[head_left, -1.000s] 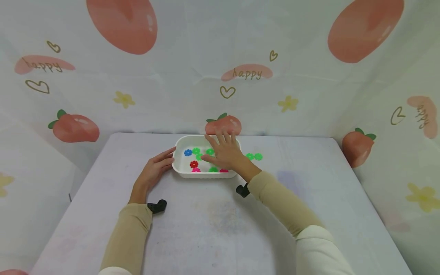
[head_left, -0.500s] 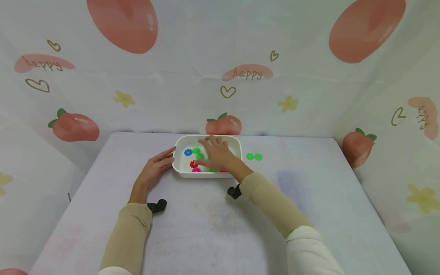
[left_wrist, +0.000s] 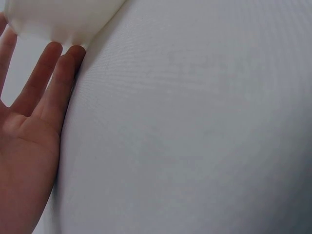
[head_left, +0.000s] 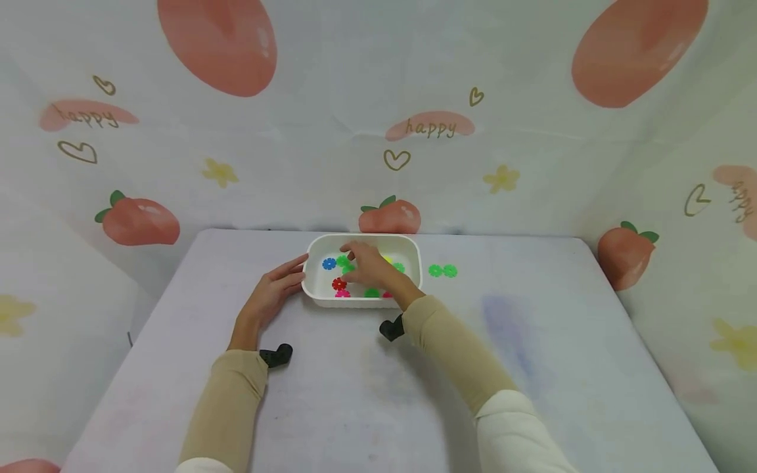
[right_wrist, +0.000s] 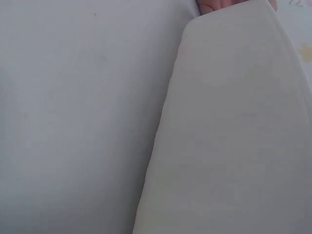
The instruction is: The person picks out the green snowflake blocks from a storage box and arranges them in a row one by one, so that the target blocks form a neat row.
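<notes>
A white plastic tray stands at the back of the table, with several flower-shaped plastic discs scattered inside. My left hand touches the tray's left end; the left wrist view shows its straight fingertips against the tray wall. Over the middle of the tray my right hand reaches in, thumb and index finger bent and apart. Near its thumb lies a red disc, with light green discs and a blue disc beyond. Its other fingers and what lies beneath the palm are hidden.
Two light green discs lie edge to edge on the table right of the tray. A patterned cloth wall rises behind the table. In the right wrist view, the tray's outer wall blocks the right hand.
My right hand has shifted left and its spread fingers have drawn in, uncovering the tray's right part. My left hand stays at the tray's left end. The head view has turned slightly.
</notes>
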The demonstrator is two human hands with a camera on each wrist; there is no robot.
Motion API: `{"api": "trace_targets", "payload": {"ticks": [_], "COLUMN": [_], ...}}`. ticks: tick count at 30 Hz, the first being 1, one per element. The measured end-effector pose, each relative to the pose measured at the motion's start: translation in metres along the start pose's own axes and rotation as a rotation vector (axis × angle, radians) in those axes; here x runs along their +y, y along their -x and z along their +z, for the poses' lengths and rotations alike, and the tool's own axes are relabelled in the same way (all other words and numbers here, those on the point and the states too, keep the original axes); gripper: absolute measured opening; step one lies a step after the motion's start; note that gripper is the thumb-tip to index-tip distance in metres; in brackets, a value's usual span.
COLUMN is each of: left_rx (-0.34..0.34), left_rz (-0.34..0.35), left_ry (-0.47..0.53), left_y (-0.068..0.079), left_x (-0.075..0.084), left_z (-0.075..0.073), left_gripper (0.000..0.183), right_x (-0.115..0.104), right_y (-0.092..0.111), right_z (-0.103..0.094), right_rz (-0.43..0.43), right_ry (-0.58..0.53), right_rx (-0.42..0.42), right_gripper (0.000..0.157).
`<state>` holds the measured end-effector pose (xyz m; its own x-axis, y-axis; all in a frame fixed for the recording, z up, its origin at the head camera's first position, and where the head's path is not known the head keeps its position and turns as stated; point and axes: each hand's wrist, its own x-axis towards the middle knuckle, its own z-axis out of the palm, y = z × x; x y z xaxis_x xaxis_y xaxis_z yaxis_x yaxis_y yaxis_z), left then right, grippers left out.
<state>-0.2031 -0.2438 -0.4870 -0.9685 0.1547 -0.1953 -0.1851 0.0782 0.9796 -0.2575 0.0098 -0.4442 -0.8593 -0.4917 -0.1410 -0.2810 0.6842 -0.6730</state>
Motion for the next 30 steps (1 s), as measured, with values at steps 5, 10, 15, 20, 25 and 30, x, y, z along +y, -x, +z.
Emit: {"api": "trace_targets", "payload": {"ticks": [5,10,15,20,25,30], "left_rx": [0.009,0.003,0.003,0.001,0.005,0.006], "left_rz": [0.000,0.006,0.002,0.002,0.004,0.009], "left_ry": [0.002,-0.006,-0.013,-0.020,-0.013,0.005], "left_y": [-0.001,-0.002,-0.002,-0.002,-0.003,-0.002], "left_x": [-0.001,0.000,0.001,0.000,-0.001,-0.003], "left_z": [0.002,0.000,0.000,0.000,0.000,0.000], "left_gripper": [0.056,0.057,0.057,0.057,0.057,0.057], "right_x": [0.000,-0.002,-0.002,0.000,0.003,0.005], "right_y": [-0.005,-0.007,-0.008,-0.010,-0.012,-0.014], "right_z": [0.004,0.005,0.006,0.008,0.013,0.017], "right_rz": [-0.003,0.030,0.067,0.086,0.083,0.097], "right_ry": [0.003,-0.026,-0.026,0.016,0.026,0.026], "right_rx": [0.005,0.026,0.038,0.044,0.050,0.051], "right_gripper": [0.062,0.059,0.057,0.052,0.046,0.041]}}
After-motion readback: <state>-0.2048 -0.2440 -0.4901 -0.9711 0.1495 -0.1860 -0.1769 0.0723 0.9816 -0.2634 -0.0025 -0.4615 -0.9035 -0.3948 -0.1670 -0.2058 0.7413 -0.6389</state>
